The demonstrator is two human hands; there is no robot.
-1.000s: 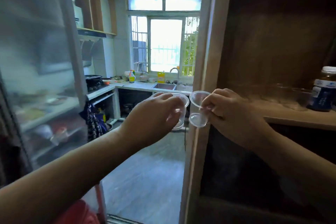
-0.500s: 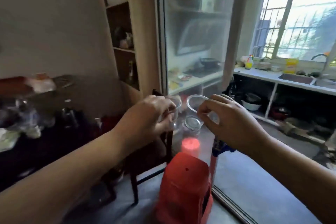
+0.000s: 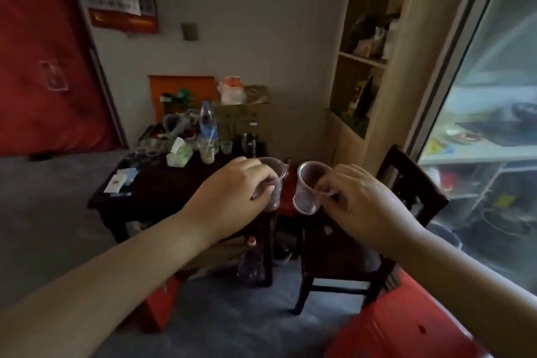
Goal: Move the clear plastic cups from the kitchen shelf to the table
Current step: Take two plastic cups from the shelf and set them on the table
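L hand [image 3: 241, 186] grips clear cup [image 3: 274, 176], R hand [image 3: 357, 200] grips second clear cup [image 3: 305, 189]; both cups empty, tilted, held in air near dark table [image 3: 154, 183], not touching it. On table: water bottle [image 3: 207, 122], contents unclear; several small cups [image 3: 226, 147], contents indistinct.

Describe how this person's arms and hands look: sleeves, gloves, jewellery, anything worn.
Both arms are bare as far as the view shows; no sleeve reaches the forearms. The left hand and the right hand wear no gloves. No watch, bracelet or ring shows on the wrists or visible fingers. No markings or bandages are apparent, though the picture is slightly blurred.
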